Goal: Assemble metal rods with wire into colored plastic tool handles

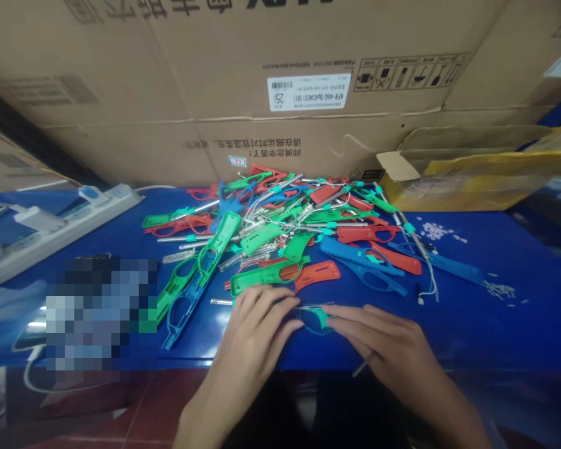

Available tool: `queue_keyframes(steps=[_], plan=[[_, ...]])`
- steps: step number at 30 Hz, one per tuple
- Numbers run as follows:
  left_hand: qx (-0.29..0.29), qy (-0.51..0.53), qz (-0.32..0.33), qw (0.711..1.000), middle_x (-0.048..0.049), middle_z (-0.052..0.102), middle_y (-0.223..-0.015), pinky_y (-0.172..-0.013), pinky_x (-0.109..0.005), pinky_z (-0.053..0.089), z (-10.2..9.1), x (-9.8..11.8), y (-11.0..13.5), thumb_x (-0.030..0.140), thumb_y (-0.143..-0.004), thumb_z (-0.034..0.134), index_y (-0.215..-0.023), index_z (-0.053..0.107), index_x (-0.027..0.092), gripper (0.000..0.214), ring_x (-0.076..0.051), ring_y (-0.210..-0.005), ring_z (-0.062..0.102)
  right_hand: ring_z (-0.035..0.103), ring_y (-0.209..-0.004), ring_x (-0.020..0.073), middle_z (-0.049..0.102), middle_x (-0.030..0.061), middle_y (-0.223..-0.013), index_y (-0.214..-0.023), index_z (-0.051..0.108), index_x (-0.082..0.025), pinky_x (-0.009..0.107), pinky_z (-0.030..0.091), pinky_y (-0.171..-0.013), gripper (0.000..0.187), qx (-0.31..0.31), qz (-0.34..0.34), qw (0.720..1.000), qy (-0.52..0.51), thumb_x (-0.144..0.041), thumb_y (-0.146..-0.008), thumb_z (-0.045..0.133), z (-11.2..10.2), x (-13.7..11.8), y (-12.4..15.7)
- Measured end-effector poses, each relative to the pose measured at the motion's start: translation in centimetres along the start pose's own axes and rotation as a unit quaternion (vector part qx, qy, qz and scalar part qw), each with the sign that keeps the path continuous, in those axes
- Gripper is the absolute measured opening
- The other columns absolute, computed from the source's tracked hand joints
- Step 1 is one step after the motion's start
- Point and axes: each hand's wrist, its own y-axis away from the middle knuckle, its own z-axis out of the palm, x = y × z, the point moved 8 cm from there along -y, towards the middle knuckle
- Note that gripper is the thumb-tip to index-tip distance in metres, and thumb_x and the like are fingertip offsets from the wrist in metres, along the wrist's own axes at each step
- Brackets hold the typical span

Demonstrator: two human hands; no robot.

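Note:
My left hand (pixel 252 333) and my right hand (pixel 388 349) rest at the near edge of a blue table (pixel 495 312), fingertips meeting over a small teal plastic piece with a thin metal rod and wires (pixel 318 317). Both hands pinch this part from either side. Just beyond my fingers lies a pile of green, red and blue plastic handle shells with metal tubes (pixel 290 231). A green shell (pixel 266 279) sits closest to my left hand.
A large cardboard box (pixel 262 87) stands behind the pile. A white power strip (pixel 60 221) lies at the left. A yellow-lined open box (pixel 477 171) sits at the right. Small white bits (pixel 437 231) are scattered on the right side. A blurred patch covers the lower left.

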Motion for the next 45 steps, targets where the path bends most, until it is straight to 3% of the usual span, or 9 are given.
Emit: queue_keyframes(steps=[3,8,21,25,30,37,45], plan=[[0.001,-0.009,0.027,1.0,-0.0071,0.07,-0.123,-0.099,-0.046,0.046,0.5,1.0,-1.0,0.015,-0.103,0.06,-0.118,0.064,0.021,0.017,-0.025,-0.112,0.059,0.076,-0.11,0.0151,0.077,-0.0015,-0.126,-0.124,0.073,-0.028,0.031,0.062,-0.097,0.034,0.009,0.012,0.999,-0.043,-0.012,-0.102,0.053,-0.1,0.3,-0.2],[0.008,-0.046,0.029,0.999,-0.0041,0.072,-0.119,-0.11,-0.055,0.035,1.2,1.2,-2.2,0.013,-0.102,0.059,-0.097,0.063,0.02,0.01,-0.026,-0.108,0.061,0.076,-0.107,0.014,0.079,-0.0014,-0.118,-0.12,0.074,-0.029,0.026,0.062,-0.095,0.022,-0.002,0.042,0.993,-0.108,-0.025,-0.102,0.062,0.0,1.4,-0.8],[0.022,-0.049,0.043,0.998,-0.0046,0.072,-0.113,-0.105,-0.05,0.043,2.5,1.0,-2.3,0.007,-0.102,0.055,-0.095,0.058,0.02,0.015,-0.023,-0.102,0.063,0.076,-0.103,0.015,0.079,0.001,-0.116,-0.12,0.074,-0.03,0.024,0.062,-0.088,0.022,-0.026,0.06,0.986,-0.153,-0.03,-0.101,0.063,-0.3,1.5,-1.0],[0.022,-0.031,0.054,0.998,-0.007,0.071,-0.112,-0.1,-0.047,0.048,2.2,1.2,-2.3,0.009,-0.103,0.055,-0.096,0.059,0.019,0.012,-0.023,-0.099,0.062,0.075,-0.104,0.0139,0.078,0.0006,-0.115,-0.117,0.073,-0.028,0.023,0.06,-0.09,0.018,-0.017,0.06,0.988,-0.145,-0.029,-0.101,0.064,-0.2,1.5,-1.0],[0.02,0.001,0.051,0.999,-0.0062,0.07,-0.114,-0.106,-0.052,0.045,1.7,1.3,-2.1,0.006,-0.102,0.054,-0.1,0.061,0.02,0.015,-0.022,-0.105,0.062,0.074,-0.102,0.0147,0.077,0.0007,-0.112,-0.112,0.073,-0.028,0.024,0.059,-0.09,0.016,0.005,0.075,0.989,-0.127,-0.024,-0.102,0.062,-0.2,1.6,-1.0],[0.03,0.033,0.051,0.998,-0.007,0.068,-0.113,-0.099,-0.047,0.047,1.4,1.4,-1.8,0.005,-0.101,0.058,-0.104,0.062,0.018,0.014,-0.022,-0.103,0.059,0.073,-0.086,0.0124,0.075,0.0008,-0.109,-0.111,0.074,-0.028,0.021,0.058,-0.074,0.015,0.007,0.106,0.986,-0.126,-0.027,-0.101,0.062,0.0,2.0,-0.9],[0.04,0.043,0.048,0.997,-0.0075,0.067,-0.113,-0.094,-0.045,0.048,1.5,0.9,-1.7,0.007,-0.099,0.062,-0.101,0.067,0.018,0.012,-0.024,-0.104,0.059,0.072,-0.093,0.0128,0.074,-0.0014,-0.104,-0.102,0.074,-0.027,0.023,0.055,-0.083,0.009,0.003,0.109,0.982,-0.153,-0.027,-0.1,0.065,0.4,2.2,-0.6]])
